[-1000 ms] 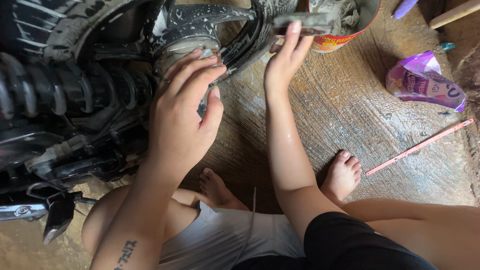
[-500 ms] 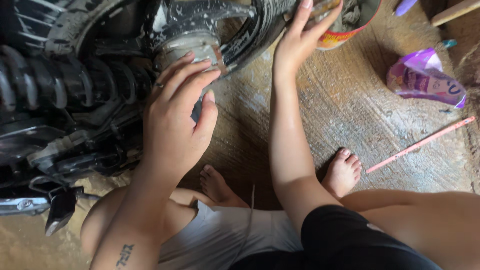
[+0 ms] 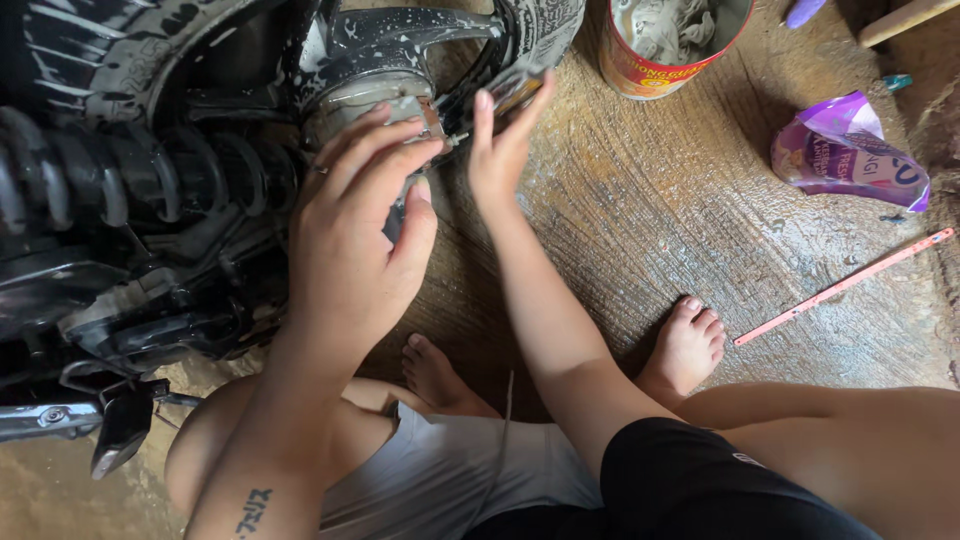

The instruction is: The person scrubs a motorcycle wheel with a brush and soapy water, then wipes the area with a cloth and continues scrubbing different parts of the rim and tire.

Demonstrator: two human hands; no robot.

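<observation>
Since half a second ago the right hand [image 3: 500,150] has come back from the red can [image 3: 640,72] to the wheel, bringing a small dark scrubbing pad [image 3: 515,92] against the soapy tyre [image 3: 535,35]. Its fingers are straight and close together, pinning the pad flat under the fingertips, likely so the whole face rubs the rubber. The left hand [image 3: 355,230] has stayed put, fingers slightly spread and curved over the grey wheel hub [image 3: 370,95], thumb tucked below, seemingly to steady the wheel against the scrubbing. The can holds grey wet rags within reach. Farther right lie a purple sachet [image 3: 850,155] and a pink strip [image 3: 845,288] on the wet concrete floor [image 3: 680,220].
</observation>
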